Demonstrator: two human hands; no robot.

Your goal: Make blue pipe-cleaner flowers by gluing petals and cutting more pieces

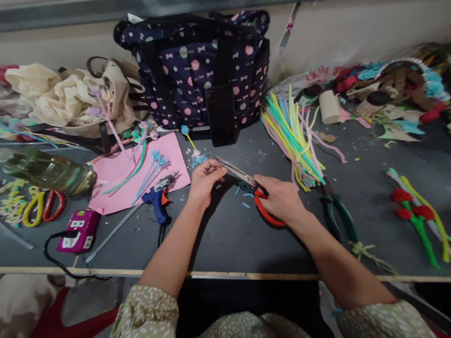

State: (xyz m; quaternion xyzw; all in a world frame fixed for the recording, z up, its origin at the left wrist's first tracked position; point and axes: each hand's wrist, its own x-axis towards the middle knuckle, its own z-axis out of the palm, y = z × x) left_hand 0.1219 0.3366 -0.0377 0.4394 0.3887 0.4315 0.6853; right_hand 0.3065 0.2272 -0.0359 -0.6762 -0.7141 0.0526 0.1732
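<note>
On a dial centred between the wrists (201,201), I see a blue glue gun (155,203) at nine o'clock, the left hand (207,181) at ten (whether gripping anything, I cannot tell), orange-handled scissors (247,178) at twelve, and the right hand (279,199) at three clasping them: apparently a snipping step, next calling for fingertips clear of the blades (234,170).
</note>
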